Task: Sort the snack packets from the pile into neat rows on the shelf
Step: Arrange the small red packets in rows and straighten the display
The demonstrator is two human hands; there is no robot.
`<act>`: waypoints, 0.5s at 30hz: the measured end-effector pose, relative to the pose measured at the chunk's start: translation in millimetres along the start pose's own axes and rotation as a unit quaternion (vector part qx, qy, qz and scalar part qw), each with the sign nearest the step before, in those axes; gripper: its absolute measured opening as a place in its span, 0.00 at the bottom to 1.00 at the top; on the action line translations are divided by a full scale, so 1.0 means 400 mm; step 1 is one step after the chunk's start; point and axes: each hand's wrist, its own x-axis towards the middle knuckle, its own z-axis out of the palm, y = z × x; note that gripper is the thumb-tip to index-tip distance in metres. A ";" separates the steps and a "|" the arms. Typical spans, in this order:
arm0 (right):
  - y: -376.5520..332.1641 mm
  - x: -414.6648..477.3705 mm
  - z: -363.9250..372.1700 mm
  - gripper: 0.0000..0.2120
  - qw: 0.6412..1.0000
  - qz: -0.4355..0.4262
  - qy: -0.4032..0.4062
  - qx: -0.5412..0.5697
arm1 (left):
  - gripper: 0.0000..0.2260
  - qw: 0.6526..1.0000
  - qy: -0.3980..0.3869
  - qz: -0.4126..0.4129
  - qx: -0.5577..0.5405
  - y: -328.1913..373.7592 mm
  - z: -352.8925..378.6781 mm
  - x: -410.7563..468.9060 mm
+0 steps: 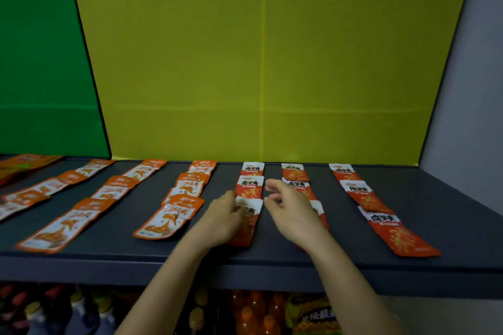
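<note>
1. A dark grey shelf [449, 212] ran across the view, with snack packets laid flat on it in rows running from its back edge toward its front edge.
2. The orange packets [166, 219] filled the rows on the left half, each one overlapping the next.
3. The red-and-white packets [367, 200] made three rows on the right half. The rightmost row of three lay well apart from both hands.
4. The left hand [223, 216] rested on the front red packet [249, 221], the nearest one in the first red row, close to the shelf's front edge.
5. Its fingers were curled against that packet's left edge and upper corner. Blur hid whether they pinched it or only pressed it flat.
6. The right hand [290, 211] hung just right of the same packet, over the middle red row, and covered that row's nearer packets.
7. Its fingers were loosely curled and slightly apart — nothing showed between them.
8. Behind the shelf stood a yellow panel [272, 62], with a green panel [40, 62] to its left.
9. Below the shelf's front edge, orange bottles [247, 315] and other goods showed dimly — too blurred to name further.
</note>
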 end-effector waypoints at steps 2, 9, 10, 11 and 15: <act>-0.011 0.013 0.046 0.20 0.999 0.030 -0.006 -0.027 | 0.07 1.000 0.013 0.007 -0.025 -0.023 0.001 0.017; -0.024 0.016 0.096 0.18 0.991 0.106 0.022 -0.073 | 0.05 0.997 0.023 0.067 -0.035 -0.069 0.014 0.035; -0.024 0.015 0.096 0.18 0.991 0.107 0.024 -0.072 | 0.06 0.997 0.019 0.070 -0.039 -0.073 0.013 0.036; -0.024 0.015 0.096 0.18 0.991 0.107 0.023 -0.074 | 0.07 0.996 0.015 0.073 -0.042 -0.078 0.012 0.037; -0.022 0.018 0.100 0.18 0.991 0.104 0.016 -0.086 | 0.12 0.994 -0.003 0.093 -0.058 -0.097 0.004 0.041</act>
